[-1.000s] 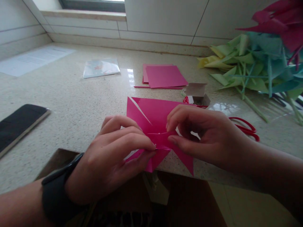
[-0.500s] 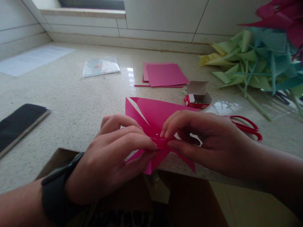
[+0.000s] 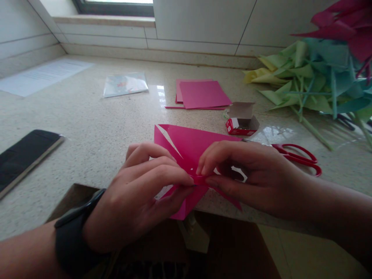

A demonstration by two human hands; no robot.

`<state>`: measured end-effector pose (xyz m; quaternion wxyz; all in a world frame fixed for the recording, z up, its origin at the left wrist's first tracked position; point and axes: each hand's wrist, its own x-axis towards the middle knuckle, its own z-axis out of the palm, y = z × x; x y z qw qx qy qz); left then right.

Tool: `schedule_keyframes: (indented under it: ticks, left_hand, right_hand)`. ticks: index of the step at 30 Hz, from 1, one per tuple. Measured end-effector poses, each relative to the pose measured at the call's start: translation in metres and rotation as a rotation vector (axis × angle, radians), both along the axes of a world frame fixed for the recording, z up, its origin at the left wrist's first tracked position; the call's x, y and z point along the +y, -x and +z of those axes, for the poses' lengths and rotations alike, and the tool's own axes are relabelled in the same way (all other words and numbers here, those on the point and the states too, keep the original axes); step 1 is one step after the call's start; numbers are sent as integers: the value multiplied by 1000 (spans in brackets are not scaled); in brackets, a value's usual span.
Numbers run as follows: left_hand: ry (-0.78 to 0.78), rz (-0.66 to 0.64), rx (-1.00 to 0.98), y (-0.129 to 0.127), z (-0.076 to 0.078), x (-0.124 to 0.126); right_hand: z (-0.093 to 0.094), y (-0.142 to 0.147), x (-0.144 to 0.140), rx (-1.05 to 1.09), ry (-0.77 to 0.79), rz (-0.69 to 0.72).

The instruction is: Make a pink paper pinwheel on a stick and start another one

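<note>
We pinch the pink paper (image 3: 188, 149) at its middle between our left hand (image 3: 136, 197) and right hand (image 3: 247, 174), both gripping it over the counter (image 3: 95, 128) edge (scissors (image 3: 296, 157) just beside) so the folded points stay gathered.

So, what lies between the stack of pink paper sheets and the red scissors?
The small open red box, shown in the head view.
</note>
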<state>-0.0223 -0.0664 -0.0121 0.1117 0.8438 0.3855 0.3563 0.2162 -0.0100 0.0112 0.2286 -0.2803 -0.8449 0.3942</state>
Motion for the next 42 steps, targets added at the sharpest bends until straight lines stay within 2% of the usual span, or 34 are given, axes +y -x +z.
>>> schedule_keyframes:
  ticks: [15, 21, 24, 28, 32, 36, 42]
  left_hand:
    - [-27, 35, 29, -3, 1, 3]
    - [72, 47, -22, -3, -2, 2]
    - [125, 49, -104, -3, -5, 4]
    - [166, 46, -111, -2, -5, 5]
    - [170, 36, -78, -3, -4, 4]
    - [190, 20, -61, -3, -4, 4]
    - [180, 20, -33, -4, -3, 6]
  right_hand:
    - [2, 0, -3, 3, -30, 59]
    - [1, 0, -2, -8, -33, 23]
    - [0, 0, -1, -18, -74, -11]
    - [-3, -1, 1, -32, -115, -25]
    - [-2, 3, -1, -11, -69, 4]
    - [0, 7, -4, -44, 17, -24]
    - [-3, 11, -3, 25, 130, 25]
